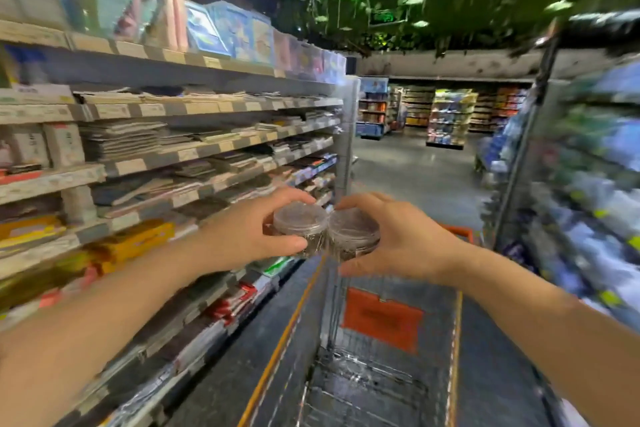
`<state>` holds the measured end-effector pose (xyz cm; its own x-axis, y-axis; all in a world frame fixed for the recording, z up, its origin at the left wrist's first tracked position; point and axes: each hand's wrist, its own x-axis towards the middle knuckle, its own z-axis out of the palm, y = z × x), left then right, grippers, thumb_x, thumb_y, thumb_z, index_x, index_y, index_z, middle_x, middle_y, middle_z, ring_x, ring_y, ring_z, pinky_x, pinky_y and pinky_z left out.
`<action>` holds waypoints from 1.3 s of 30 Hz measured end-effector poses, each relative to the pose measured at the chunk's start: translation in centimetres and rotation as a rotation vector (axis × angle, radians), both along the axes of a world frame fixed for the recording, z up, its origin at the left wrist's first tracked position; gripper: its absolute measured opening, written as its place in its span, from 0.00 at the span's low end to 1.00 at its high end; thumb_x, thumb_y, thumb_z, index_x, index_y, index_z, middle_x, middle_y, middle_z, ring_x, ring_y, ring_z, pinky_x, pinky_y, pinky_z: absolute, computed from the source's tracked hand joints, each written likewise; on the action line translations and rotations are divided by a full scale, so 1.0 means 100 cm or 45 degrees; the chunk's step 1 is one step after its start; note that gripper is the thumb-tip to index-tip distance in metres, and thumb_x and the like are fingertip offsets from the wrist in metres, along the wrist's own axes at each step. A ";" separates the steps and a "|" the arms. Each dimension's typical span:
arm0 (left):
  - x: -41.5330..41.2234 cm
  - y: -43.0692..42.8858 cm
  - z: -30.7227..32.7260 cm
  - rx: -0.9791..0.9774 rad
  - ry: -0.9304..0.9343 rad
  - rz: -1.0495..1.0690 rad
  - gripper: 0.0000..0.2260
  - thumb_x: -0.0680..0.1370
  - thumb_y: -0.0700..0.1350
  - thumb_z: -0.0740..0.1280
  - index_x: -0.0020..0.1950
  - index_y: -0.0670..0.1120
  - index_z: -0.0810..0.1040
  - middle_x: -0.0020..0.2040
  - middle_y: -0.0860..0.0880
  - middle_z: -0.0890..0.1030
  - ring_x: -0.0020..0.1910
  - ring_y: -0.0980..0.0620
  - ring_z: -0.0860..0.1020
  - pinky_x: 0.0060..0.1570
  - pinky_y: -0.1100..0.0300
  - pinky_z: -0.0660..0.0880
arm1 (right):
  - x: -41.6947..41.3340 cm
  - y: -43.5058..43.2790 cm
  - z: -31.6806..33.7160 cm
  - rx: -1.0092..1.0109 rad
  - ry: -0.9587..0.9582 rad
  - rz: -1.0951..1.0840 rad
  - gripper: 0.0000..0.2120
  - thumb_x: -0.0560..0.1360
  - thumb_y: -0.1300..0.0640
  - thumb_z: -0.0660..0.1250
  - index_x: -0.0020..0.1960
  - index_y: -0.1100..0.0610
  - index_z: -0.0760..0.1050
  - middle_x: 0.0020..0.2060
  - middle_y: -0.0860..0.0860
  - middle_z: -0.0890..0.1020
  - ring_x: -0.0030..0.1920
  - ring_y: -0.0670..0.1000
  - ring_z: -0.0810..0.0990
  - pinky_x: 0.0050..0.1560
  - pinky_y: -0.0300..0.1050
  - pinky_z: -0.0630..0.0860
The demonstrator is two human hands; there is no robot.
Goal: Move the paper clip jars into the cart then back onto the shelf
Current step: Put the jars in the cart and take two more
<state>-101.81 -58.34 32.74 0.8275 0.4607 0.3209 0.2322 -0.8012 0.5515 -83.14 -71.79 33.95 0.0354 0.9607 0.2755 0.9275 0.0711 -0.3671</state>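
Two small clear jars of paper clips are held side by side in mid-air, touching each other. My left hand [249, 230] grips the left jar [300, 222], thumb below and fingers over the top. My right hand [405, 236] grips the right jar [353, 230] the same way. Both jars hang above the wire cart [453, 357], near its left side and close to the shelf [156, 166] on the left. The picture is blurred by motion.
Stationery shelves with stacked paper and notebooks run along the left. The orange-trimmed cart holds an orange flap [382, 319]. A second shelf rack [571, 166] stands on the right. An open aisle floor [415, 166] leads ahead.
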 end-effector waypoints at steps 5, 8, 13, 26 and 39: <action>0.105 -0.024 -0.033 -0.054 0.042 -0.120 0.20 0.67 0.60 0.69 0.55 0.71 0.66 0.55 0.67 0.74 0.54 0.64 0.74 0.51 0.64 0.70 | 0.082 -0.045 -0.028 -0.066 0.001 -0.237 0.36 0.64 0.43 0.76 0.67 0.43 0.64 0.61 0.44 0.70 0.58 0.44 0.72 0.54 0.39 0.72; 0.153 -0.022 -0.051 -0.043 0.110 -0.217 0.21 0.70 0.55 0.72 0.55 0.71 0.64 0.56 0.64 0.74 0.54 0.64 0.74 0.49 0.66 0.68 | 0.119 -0.054 -0.053 -0.037 0.085 -0.316 0.35 0.63 0.44 0.77 0.67 0.44 0.65 0.60 0.44 0.71 0.58 0.44 0.71 0.56 0.40 0.71; 0.215 0.006 -0.087 -0.013 0.245 -0.321 0.24 0.65 0.65 0.70 0.57 0.72 0.63 0.55 0.60 0.78 0.48 0.64 0.77 0.49 0.63 0.74 | 0.162 -0.041 -0.099 -0.090 0.168 -0.446 0.37 0.64 0.43 0.76 0.69 0.44 0.64 0.63 0.43 0.70 0.60 0.43 0.70 0.58 0.39 0.68; 0.322 0.135 -0.265 -0.174 0.473 -0.445 0.31 0.69 0.50 0.74 0.69 0.53 0.65 0.62 0.55 0.73 0.57 0.57 0.72 0.51 0.67 0.67 | 0.223 0.088 -0.284 -0.210 0.401 -0.842 0.38 0.65 0.49 0.74 0.71 0.49 0.62 0.62 0.48 0.69 0.61 0.49 0.71 0.58 0.42 0.68; 0.307 0.158 -0.491 -0.334 0.783 -0.249 0.26 0.69 0.49 0.73 0.64 0.48 0.69 0.57 0.48 0.75 0.52 0.48 0.75 0.49 0.52 0.75 | 0.195 0.138 -0.496 -0.666 0.528 -1.021 0.36 0.69 0.52 0.71 0.73 0.50 0.59 0.66 0.50 0.68 0.64 0.55 0.64 0.62 0.47 0.64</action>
